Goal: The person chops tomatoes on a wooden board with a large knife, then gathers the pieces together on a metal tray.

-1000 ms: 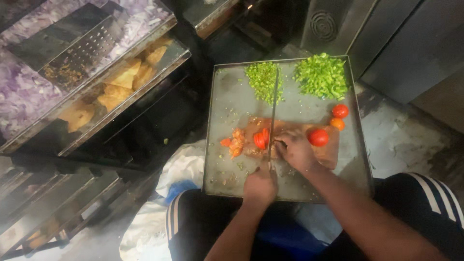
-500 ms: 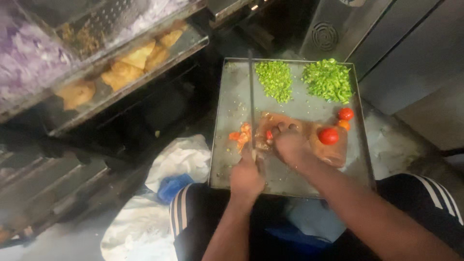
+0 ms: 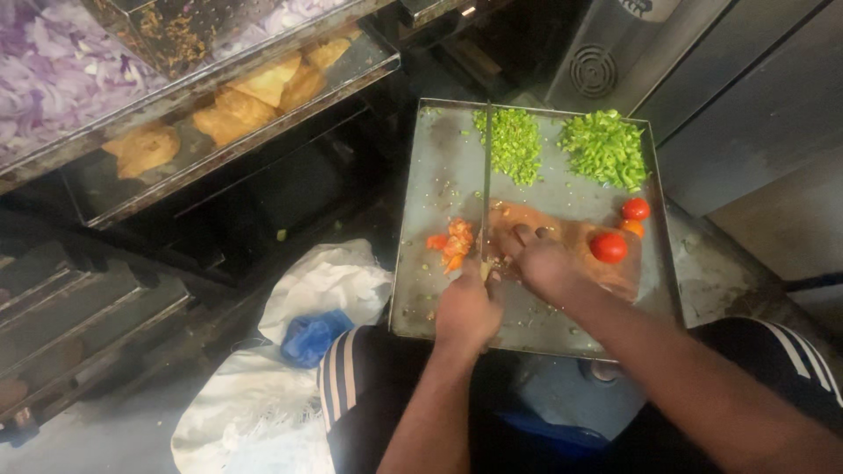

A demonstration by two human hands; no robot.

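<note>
Chopping is the work shown: the left hand (image 3: pixel 467 307) is wrapped tight around the handle of a long knife (image 3: pixel 486 189), whose blade runs straight away from the person, up across the metal tray (image 3: pixel 439 167). That full-fist grip seems meant to keep the blade steady and upright. The right hand (image 3: pixel 543 262) lies fingers-down on the wooden cutting board (image 3: pixel 587 263), its fingertips bent and pressed close beside the blade; what sits under them I cannot tell, though it looks like the piece being cut, held so it won't roll.

Chopped tomato pieces (image 3: pixel 450 244) sit in a small heap on the tray just left of the blade, apparently pushed off the board to keep the cutting space free. A whole red tomato (image 3: pixel 608 247) rests on the board to the right of the right hand, within easy reach, and two smaller ones (image 3: pixel 635 211) lie just beyond it near the tray's right rim.

Two piles of chopped green vegetable (image 3: pixel 604 147) fill the far end of the tray, kept apart from the red. The tray rests across the person's lap. To the left, a white bag (image 3: pixel 316 290) with something blue lies on the floor, and a glass-fronted case holds fried pastries (image 3: pixel 246 101) and chopped purple onion (image 3: pixel 53 70).
</note>
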